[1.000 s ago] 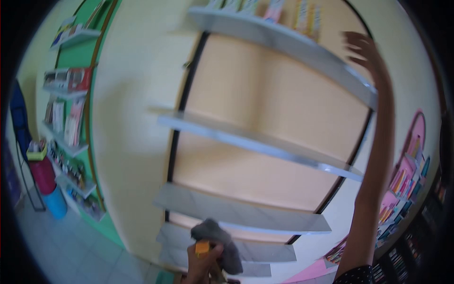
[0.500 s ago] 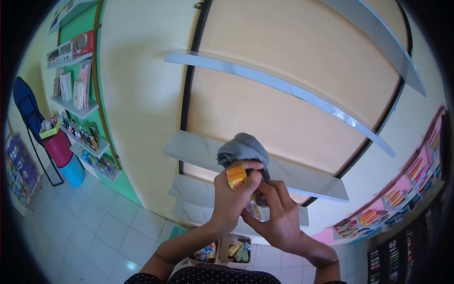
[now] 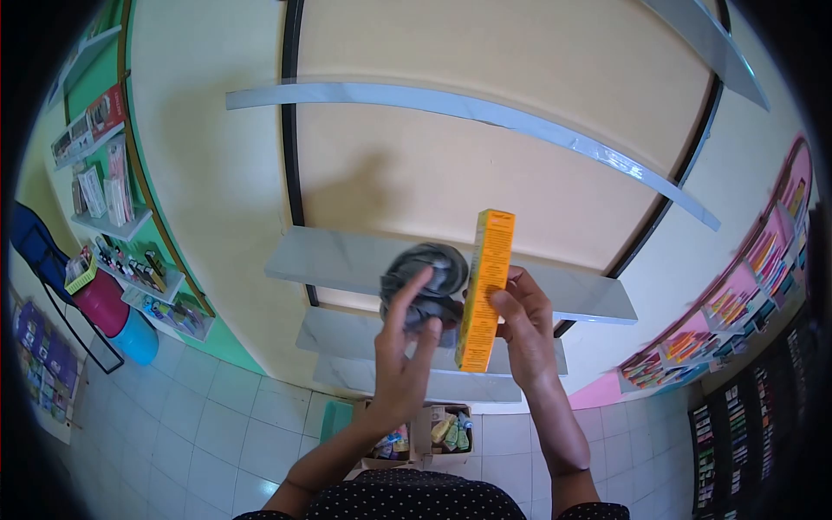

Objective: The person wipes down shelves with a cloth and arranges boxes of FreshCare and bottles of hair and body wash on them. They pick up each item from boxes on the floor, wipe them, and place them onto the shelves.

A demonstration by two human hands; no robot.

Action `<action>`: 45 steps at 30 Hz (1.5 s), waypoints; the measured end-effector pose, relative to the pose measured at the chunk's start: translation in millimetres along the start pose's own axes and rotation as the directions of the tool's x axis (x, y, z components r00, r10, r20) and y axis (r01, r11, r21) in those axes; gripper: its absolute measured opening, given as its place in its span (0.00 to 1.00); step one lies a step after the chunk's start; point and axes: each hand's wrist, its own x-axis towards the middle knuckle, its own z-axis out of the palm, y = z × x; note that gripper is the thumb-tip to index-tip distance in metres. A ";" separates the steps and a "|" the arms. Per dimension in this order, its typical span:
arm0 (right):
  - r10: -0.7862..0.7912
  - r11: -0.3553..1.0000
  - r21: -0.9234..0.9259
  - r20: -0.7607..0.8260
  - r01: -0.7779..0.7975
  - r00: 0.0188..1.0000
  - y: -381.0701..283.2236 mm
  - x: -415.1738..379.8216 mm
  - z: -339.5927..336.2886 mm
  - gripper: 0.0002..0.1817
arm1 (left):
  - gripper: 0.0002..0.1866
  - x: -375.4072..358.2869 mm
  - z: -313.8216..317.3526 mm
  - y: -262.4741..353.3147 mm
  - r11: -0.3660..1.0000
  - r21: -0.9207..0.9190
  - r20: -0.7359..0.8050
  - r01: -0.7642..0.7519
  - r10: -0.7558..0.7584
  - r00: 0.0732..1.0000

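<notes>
A long, narrow orange-yellow carton stands nearly upright in my right hand. The thumb presses on its front face and the fingers are behind it. My left hand holds a bunched grey cloth just left of the carton. Its index finger and thumb lie across the near side of the cloth, while the other fingers are mostly hidden. The cloth is slightly blurred.
Behind my hands, a marbled grey shelf runs along the wall, with a higher shelf above. Boxes of small packets sit on the floor below. Stocked shelves are at left, pink racks at right.
The carton has turned from pointing toward me to upright, with its long side showing, in my right hand. My hands have moved apart, the cloth staying with the left. The view has shifted right.
</notes>
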 end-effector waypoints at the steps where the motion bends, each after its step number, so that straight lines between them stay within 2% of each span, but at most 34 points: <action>1: -0.025 0.998 -0.052 -0.016 0.024 1.000 4.6 -1.5 1.2 0.15 | 0.22 -3.6 3.7 0.3 0.998 0.067 0.001 -0.015 0.015 1.000; 3: -0.042 0.994 -0.102 -0.029 0.039 0.999 14.9 -8.0 5.6 0.15 | 0.22 -7.7 6.1 2.0 0.998 0.041 0.115 0.055 -0.059 0.992; 5: -0.227 0.877 -0.420 0.063 0.233 0.972 25.9 -18.6 10.5 0.14 | 0.20 -11.2 4.8 -10.4 0.982 0.040 0.121 0.183 -0.187 0.975; 6: -0.261 0.817 -0.505 0.106 0.278 0.960 30.0 -21.2 9.3 0.13 | 0.17 -10.5 9.9 -14.3 0.987 -0.066 0.062 0.144 -0.140 0.988; 7: -0.253 0.823 -0.499 0.106 0.272 0.962 30.3 -22.6 8.2 0.13 | 0.17 -9.2 7.7 -13.5 0.987 -0.060 0.056 0.150 -0.147 0.988; 9: -0.195 0.955 -0.228 -0.009 0.188 0.981 28.8 -25.5 1.1 0.14 | 0.18 -7.1 0.4 -9.3 0.902 -0.166 0.108 0.399 -0.385 0.916; 10: -0.274 0.913 -0.329 -0.053 0.242 0.960 30.5 -25.2 -4.8 0.17 | 0.19 -5.9 -2.5 -3.1 0.861 -0.199 0.101 0.469 -0.458 0.883; 11: -0.350 0.887 -0.345 -0.068 0.307 0.934 31.8 -21.1 -7.3 0.16 | 0.19 -5.2 -8.0 -1.3 0.857 -0.199 0.092 0.476 -0.467 0.880; 13: -0.419 0.783 -0.503 0.006 0.365 0.908 28.1 -13.4 -5.6 0.19 | 0.21 -6.2 -17.9 0.5 0.770 -0.291 0.397 0.569 -0.444 0.803; 14: -0.346 0.864 -0.373 0.048 0.338 0.937 35.3 -11.6 -9.3 0.19 | 0.21 -7.0 -19.4 0.2 0.759 -0.247 0.438 0.603 -0.467 0.768; 15: -0.335 0.869 -0.372 0.041 0.326 0.941 34.3 -13.8 -14.1 0.19 | 0.21 -6.6 -20.2 1.4 0.751 -0.246 0.437 0.613 -0.479 0.761; 16: -0.053 0.978 -0.188 0.199 0.091 0.979 31.1 -15.5 -21.1 0.18 | 0.21 -4.5 -20.5 4.0 0.746 -0.265 0.442 0.611 -0.469 0.765; 17: 0.191 0.981 -0.043 0.396 -0.189 0.898 29.9 -16.3 -25.3 0.17 | 0.21 -3.2 -21.1 5.3 0.744 -0.284 0.446 0.605 -0.456 0.770; 18: 0.208 0.977 -0.037 0.384 -0.210 0.899 35.4 -21.3 -27.5 0.11 | 0.22 -3.5 -21.8 5.0 0.702 -0.318 0.439 0.638 -0.487 0.755; 19: 0.211 0.976 -0.034 0.386 -0.215 0.898 37.0 -23.3 -32.4 0.11 | 0.22 -3.7 -22.8 3.5 0.700 -0.317 0.435 0.639 -0.492 0.754; 21: 0.176 0.961 -0.272 0.492 -0.042 0.853 37.7 -26.4 -44.7 0.05 | 0.25 -4.6 -25.4 -3.3 0.754 -0.213 0.423 0.622 -0.502 0.754; 23: 0.181 0.952 -0.303 0.458 -0.039 0.871 36.7 -32.0 -48.4 0.07 | 0.24 -6.5 -26.1 -8.6 0.748 -0.168 0.424 0.642 -0.534 0.732; 25: -0.023 0.998 -0.051 0.192 0.033 0.981 37.3 -38.6 -55.6 0.08 | 0.22 -6.4 -21.5 -4.2 0.785 -0.045 0.260 0.618 -0.588 0.766; 26: -0.026 0.992 0.121 0.016 0.024 1.000 38.7 -41.4 -52.2 0.08 | 0.21 -4.6 -21.3 -4.8 0.797 -0.065 0.245 0.600 -0.571 0.784; 27: -0.070 0.983 0.160 -0.115 0.088 0.991 36.4 -43.7 -48.2 0.06 | 0.21 -5.7 -20.9 -11.0 0.795 -0.065 0.243 0.603 -0.573 0.783; 29: -0.261 0.964 -0.105 -0.223 0.243 0.939 46.6 -39.1 -34.8 0.06 | 0.23 -9.2 -15.9 -29.1 0.933 0.040 0.180 0.358 -0.359 0.916; 30: -0.217 0.975 -0.094 -0.245 0.200 0.945 48.0 -41.4 -20.3 0.07 | 0.27 -14.7 -5.1 -30.5 0.918 -0.078 0.209 0.389 -0.367 0.906; 31: -0.224 0.963 -0.190 -0.174 0.191 0.959 55.6 -44.6 -7.8 0.08 | 0.31 -26.1 10.8 -37.1 0.900 -0.134 0.170 0.414 -0.391 0.905; 32: -0.391 0.904 -0.283 -0.247 0.320 0.886 66.9 -47.0 7.7 0.10 | 0.33 -26.9 16.3 -36.2 0.912 -0.175 0.170 0.371 -0.343 0.924; 33: -0.528 0.806 -0.421 -0.194 0.416 0.827 78.0 -50.9 9.5 0.11 | 0.35 -26.7 19.8 -32.7 0.920 -0.215 0.165 0.326 -0.295 0.941; 36: -0.550 0.769 -0.474 -0.150 0.429 0.821 81.5 -67.5 15.2 0.12 | 0.38 -14.8 19.9 -13.9 0.862 -0.371 0.137 0.345 -0.317 0.939; 37: -0.584 0.747 -0.487 -0.154 0.453 0.797 84.4 -71.0 13.6 0.13 | 0.38 -18.7 20.5 -18.6 0.860 -0.368 0.140 0.353 -0.323 0.936; 38: -0.622 0.719 -0.502 -0.154 0.481 0.768 85.6 -71.5 12.1 0.14 | 0.37 -23.0 22.4 -27.9 0.894 -0.357 0.103 0.272 -0.251 0.962; 39: -0.627 0.715 -0.506 -0.156 0.483 0.764 84.5 -69.4 11.5 0.14 | 0.36 -25.3 24.5 -33.1 0.920 -0.344 0.068 0.186 -0.173 0.983; 40: -0.600 0.739 -0.479 -0.147 0.474 0.786 82.6 -65.4 10.5 0.15 | 0.28 -25.7 27.2 -30.0 0.919 -0.369 0.053 0.135 -0.124 0.991; 41: -0.568 0.765 -0.451 -0.138 0.459 0.811 81.0 -62.3 10.0 0.18 | 0.28 -24.9 27.5 -29.6 0.919 -0.370 0.055 0.138 -0.126 0.990; 43: -0.536 0.804 -0.396 -0.164 0.443 0.828 73.6 -55.3 -2.4 0.15 | 0.23 -19.0 23.9 -28.0 0.923 -0.338 -0.004 0.186 -0.199 0.980; 44: -0.381 0.896 -0.318 -0.197 0.309 0.903 67.5 -53.7 -10.1 0.13 | 0.19 -12.6 8.5 -31.3 0.915 -0.314 0.091 0.253 -0.236 0.967; 45: -0.217 0.958 -0.235 -0.215 0.166 0.952 61.3 -50.8 -16.5 0.12 | 0.21 -8.8 -5.4 -28.3 0.953 -0.243 0.163 0.181 -0.143 0.976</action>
